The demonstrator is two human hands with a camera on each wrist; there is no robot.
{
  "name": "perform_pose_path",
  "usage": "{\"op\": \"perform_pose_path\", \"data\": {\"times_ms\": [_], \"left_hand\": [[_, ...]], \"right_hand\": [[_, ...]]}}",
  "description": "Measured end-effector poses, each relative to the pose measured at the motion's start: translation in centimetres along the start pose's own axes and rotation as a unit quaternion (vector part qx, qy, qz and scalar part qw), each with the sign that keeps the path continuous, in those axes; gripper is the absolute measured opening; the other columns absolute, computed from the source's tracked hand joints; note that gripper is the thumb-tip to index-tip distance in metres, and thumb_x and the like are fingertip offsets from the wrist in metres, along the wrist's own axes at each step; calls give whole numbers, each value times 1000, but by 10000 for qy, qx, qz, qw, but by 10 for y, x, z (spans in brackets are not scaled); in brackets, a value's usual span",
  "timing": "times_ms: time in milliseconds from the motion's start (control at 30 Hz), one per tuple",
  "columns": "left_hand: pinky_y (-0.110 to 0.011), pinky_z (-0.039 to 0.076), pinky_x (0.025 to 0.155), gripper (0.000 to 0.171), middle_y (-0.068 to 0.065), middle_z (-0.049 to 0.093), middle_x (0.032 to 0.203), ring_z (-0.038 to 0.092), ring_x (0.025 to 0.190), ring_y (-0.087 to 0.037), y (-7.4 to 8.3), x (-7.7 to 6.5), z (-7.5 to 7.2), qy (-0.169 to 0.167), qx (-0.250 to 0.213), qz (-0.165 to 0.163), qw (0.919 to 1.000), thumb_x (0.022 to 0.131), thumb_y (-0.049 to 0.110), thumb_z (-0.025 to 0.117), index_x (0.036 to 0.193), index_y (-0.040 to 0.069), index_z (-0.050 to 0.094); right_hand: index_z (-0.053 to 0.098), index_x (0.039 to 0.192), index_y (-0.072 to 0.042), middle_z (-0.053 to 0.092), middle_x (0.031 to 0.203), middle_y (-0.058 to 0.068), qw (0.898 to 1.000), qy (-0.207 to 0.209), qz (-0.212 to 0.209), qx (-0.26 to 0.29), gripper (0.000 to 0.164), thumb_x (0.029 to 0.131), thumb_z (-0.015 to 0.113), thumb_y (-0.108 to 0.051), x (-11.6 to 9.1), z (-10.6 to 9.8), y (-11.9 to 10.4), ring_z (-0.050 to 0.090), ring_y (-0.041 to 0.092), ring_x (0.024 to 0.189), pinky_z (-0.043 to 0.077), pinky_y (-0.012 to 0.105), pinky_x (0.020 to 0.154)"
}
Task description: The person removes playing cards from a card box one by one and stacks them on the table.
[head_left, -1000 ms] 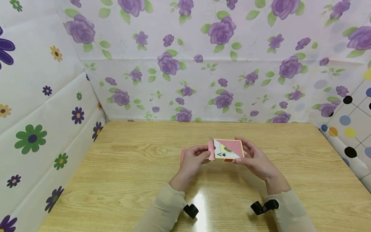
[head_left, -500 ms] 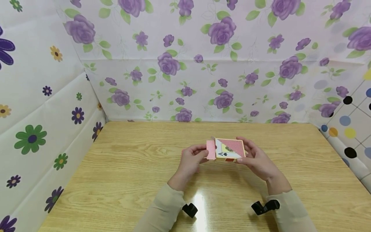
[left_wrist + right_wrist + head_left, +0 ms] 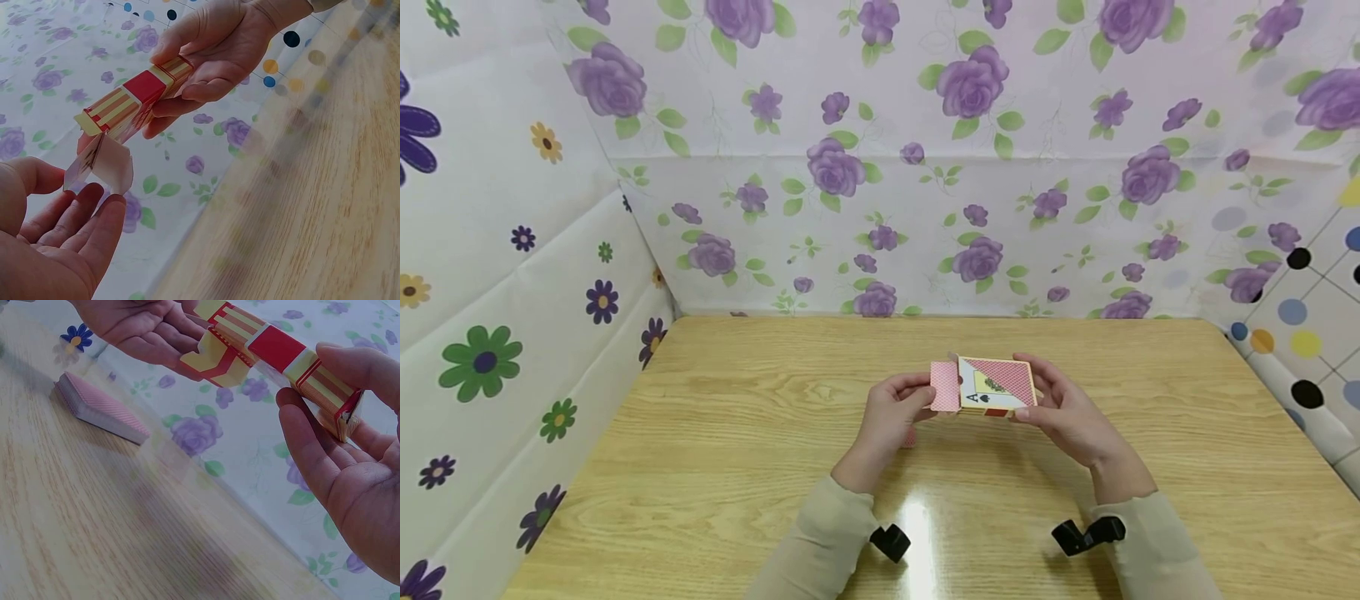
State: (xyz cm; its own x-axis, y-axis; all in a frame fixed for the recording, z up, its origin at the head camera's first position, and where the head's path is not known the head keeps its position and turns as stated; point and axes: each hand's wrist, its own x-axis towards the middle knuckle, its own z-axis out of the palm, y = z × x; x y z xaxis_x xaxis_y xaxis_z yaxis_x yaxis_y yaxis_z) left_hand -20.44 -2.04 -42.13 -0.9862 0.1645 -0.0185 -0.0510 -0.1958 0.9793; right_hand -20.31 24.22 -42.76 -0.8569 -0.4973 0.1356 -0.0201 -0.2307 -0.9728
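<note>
A playing-card box (image 3: 1000,382), red-patterned with an ace of spades on its top face, is held above the table. My right hand (image 3: 1067,421) grips its right end between thumb and fingers. At the box's left end the lid flap (image 3: 945,386) stands folded out, and my left hand (image 3: 886,417) pinches its edge between thumb and fingers. The left wrist view shows the flap's pale inner side (image 3: 114,167). A deck of red-backed cards (image 3: 103,409) lies on the table below, mostly hidden behind my left hand in the head view.
The wooden table (image 3: 737,467) meets a flower-patterned sheet (image 3: 850,233) at its back edge. Flowered and dotted sheets hang at the left and right. Black straps with mounts (image 3: 891,542) sit at both sleeves.
The lid flap has swung out to the left, showing more of its patterned side. My left hand has moved slightly left with it, while the box and right hand have shifted slightly right.
</note>
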Motion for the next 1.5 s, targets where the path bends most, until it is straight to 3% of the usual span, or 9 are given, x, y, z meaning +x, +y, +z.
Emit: {"op": "perform_pose_path", "data": {"times_ms": [167, 300, 600, 967, 1500], "left_hand": [[-43, 55, 84, 26, -24, 65, 107, 67, 82, -11, 0, 0, -2, 8, 51, -5, 10000, 89, 1, 60, 113, -11, 60], [-43, 56, 84, 26, -23, 66, 107, 67, 82, -11, -1, 0, -3, 29, 104, 22, 9999, 89, 2, 60, 113, -11, 60], [-32, 58, 78, 27, -24, 66, 108, 67, 82, -11, 0, 1, -6, 56, 101, 35, 9999, 90, 3, 61, 113, -11, 61], [-29, 58, 75, 26, -17, 68, 102, 66, 79, -9, 4, 1, -9, 181, 114, -44, 9998, 90, 5, 61, 112, -9, 62], [-26, 57, 73, 26, -19, 68, 102, 66, 77, -9, 9, 2, -13, 276, 116, -33, 9995, 90, 3, 60, 113, -9, 61]], "right_hand": [[13, 149, -6, 42, 137, 0, 9997, 157, 86, -142, 78, 86, 56, 11, 0, 0, 0, 57, 11, 114, 54, 26, 85], [16, 149, -9, 43, 137, 0, 9997, 182, 92, -146, 77, 86, 57, 11, -1, 0, 1, 57, 11, 114, 54, 25, 84], [19, 148, -11, 43, 135, 1, 9997, 190, 92, -118, 76, 86, 57, 12, -1, 1, 0, 57, 12, 113, 54, 26, 85], [18, 149, -11, 42, 137, 1, 9999, 113, 20, -68, 76, 87, 55, 11, 0, 0, 0, 58, 13, 112, 54, 27, 84], [17, 149, -11, 42, 137, 2, 10000, 31, -66, -3, 75, 88, 53, 12, 0, -1, -1, 58, 13, 113, 54, 27, 84]]}}
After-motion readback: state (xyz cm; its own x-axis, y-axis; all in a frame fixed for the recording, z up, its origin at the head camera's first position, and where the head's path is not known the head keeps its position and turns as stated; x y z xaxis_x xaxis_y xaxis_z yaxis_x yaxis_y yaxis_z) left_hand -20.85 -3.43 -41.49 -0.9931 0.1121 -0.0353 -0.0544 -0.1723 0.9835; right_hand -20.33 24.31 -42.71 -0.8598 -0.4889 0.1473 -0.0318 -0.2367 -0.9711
